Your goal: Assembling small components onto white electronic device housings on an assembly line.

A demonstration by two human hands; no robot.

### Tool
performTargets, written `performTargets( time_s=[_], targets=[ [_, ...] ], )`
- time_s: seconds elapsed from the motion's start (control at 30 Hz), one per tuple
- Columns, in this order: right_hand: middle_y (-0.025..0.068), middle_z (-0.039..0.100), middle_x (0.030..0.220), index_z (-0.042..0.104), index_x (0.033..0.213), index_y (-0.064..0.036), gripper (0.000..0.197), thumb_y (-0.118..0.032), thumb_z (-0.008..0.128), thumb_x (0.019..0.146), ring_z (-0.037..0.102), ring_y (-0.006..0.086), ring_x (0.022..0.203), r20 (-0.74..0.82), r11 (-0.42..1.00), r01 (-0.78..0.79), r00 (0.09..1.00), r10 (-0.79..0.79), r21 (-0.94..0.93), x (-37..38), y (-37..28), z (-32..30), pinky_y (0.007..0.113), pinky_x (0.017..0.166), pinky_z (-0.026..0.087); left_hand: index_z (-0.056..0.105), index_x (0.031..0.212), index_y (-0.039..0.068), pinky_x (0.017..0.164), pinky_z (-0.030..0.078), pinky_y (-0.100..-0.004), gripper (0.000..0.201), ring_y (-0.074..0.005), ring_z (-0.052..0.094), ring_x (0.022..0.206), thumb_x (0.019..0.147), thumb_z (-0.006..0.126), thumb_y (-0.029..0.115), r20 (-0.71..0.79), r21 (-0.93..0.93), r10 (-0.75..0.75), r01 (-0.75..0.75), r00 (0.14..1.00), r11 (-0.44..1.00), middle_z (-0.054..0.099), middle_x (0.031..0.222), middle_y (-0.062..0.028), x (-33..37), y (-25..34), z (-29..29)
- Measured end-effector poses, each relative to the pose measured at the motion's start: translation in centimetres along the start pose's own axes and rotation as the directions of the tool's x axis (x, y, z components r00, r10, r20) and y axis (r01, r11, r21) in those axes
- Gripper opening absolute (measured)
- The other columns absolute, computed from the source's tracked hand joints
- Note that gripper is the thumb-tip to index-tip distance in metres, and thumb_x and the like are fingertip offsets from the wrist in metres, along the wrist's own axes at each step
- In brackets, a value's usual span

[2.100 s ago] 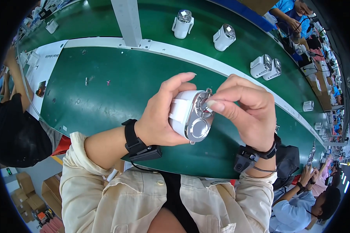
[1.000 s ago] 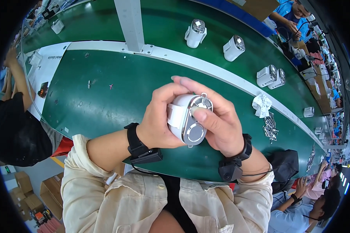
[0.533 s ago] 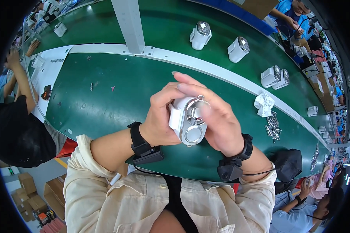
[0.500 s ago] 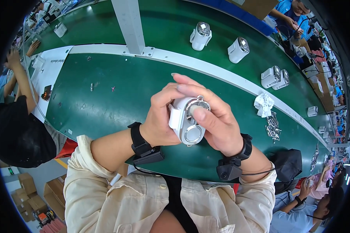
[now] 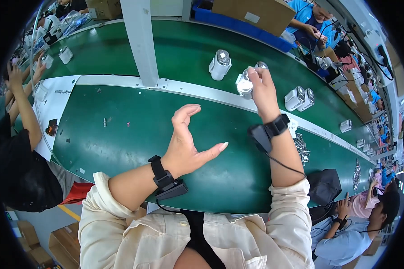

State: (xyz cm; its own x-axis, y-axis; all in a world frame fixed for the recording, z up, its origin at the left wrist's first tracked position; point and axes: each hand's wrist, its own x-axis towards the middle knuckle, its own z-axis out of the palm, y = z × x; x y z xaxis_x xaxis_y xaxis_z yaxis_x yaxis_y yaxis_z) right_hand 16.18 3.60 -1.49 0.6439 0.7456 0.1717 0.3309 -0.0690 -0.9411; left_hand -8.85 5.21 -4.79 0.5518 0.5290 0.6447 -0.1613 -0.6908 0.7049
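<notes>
Bright even overhead light, soft shadows on the green matte conveyor belt [image 5: 121,139], sharp centre, fisheye-bent black-vignetted edges.

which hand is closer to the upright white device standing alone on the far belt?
Right. The right hand is out at the far belt, just right of the upright white device, holding another white unit. The left hand hovers open over the near belt.

White-and-silver device [image 5: 244,84] over a green belt [image 5: 121,139], black wristbands [image 5: 157,167], cream sleeves [image 5: 121,224]
</notes>
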Motion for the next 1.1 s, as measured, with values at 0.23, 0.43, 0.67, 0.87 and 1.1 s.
performTargets(
  time_s=[0.23,0.43,0.67,0.87,1.1],
  targets=[
    [0.0167,0.064,0.105,0.062,0.106,-0.0008,0.032,-0.030,0.054,0.095,0.062,0.0323,0.090,-0.145,0.802,0.171,0.941,-0.304,-0.572,4.0,2.5,3.1,0.036,0.081,0.050,0.022,0.129,0.002,0.105,0.037,-0.0449,0.083,-0.0316,0.044,0.120,0.073,0.082,0.015,-0.010,-0.014,-0.011,0.011,1.000,1.000,0.035,0.127,-0.0194,-0.2,-0.4,0.1],
    [0.0207,0.064,0.111,0.061,0.116,0.0005,0.040,-0.031,0.059,0.091,0.061,0.0375,0.100,-0.097,0.402,0.386,0.611,-0.786,-0.830,5.1,3.0,0.4,0.039,0.089,0.048,0.024,0.128,0.003,0.104,0.037,-0.0446,0.079,-0.0313,0.044,0.119,0.075,0.081,0.015,-0.027,-0.059,-0.029,0.027,0.999,0.998,0.036,0.126,-0.0189,-0.3,-0.6,-0.1],
    [0.0235,0.064,0.112,0.055,0.124,0.0013,0.055,-0.032,0.069,0.081,0.062,0.0375,0.103,-0.297,0.655,0.032,0.874,-0.385,-0.755,6.7,5.6,-5.3,0.041,0.090,0.048,0.025,0.128,0.002,0.104,0.038,-0.0442,0.077,-0.0308,0.046,0.117,0.076,0.080,0.016,-0.013,-0.046,-0.011,0.011,1.000,0.999,0.037,0.124,-0.0194,-0.2,-0.4,0.2],
    [0.0221,0.063,0.115,0.055,0.126,0.0016,0.057,-0.032,0.071,0.082,0.063,0.0347,0.105,-0.339,0.795,-0.026,0.913,-0.228,-0.606,4.7,3.7,-7.6,0.037,0.089,0.049,0.025,0.130,0.004,0.102,0.038,-0.0427,0.075,-0.0288,0.048,0.118,0.077,0.078,0.012,-0.005,-0.036,-0.042,0.042,0.999,0.998,0.040,0.125,-0.0176,-0.3,-0.3,0.2],
    [0.0174,0.064,0.118,0.047,0.135,0.0026,0.055,-0.013,0.067,0.086,0.061,0.0217,0.106,0.000,0.958,0.285,0.958,-0.285,0.016,-2.9,-4.9,-7.6,0.032,0.091,0.048,0.026,0.135,0.000,0.104,0.038,-0.0426,0.086,-0.0299,0.045,0.122,0.073,0.083,0.018,0.083,-0.184,-0.172,0.185,0.982,0.965,0.038,0.130,-0.0198,-0.1,0.1,-0.8]
  ],
)
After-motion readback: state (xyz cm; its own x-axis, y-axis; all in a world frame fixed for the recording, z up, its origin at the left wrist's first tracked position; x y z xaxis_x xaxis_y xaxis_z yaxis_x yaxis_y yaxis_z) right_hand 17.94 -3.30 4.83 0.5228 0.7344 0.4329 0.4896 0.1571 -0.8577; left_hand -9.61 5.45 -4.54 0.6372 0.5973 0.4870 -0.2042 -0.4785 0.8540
